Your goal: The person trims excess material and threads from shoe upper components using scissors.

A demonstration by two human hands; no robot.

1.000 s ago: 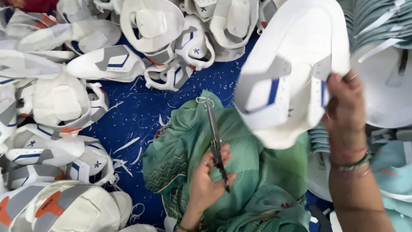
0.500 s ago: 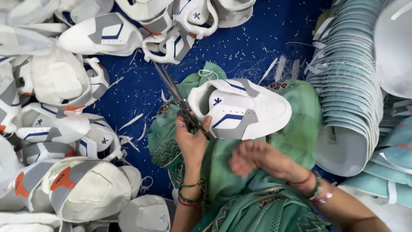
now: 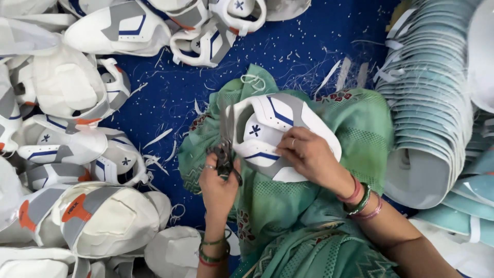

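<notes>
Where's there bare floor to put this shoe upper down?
Bare blue mat lies between the lap cloth, the top uppers and the stacked insoles. A narrower strip runs left of the lap. The left pile is crowded.
</notes>
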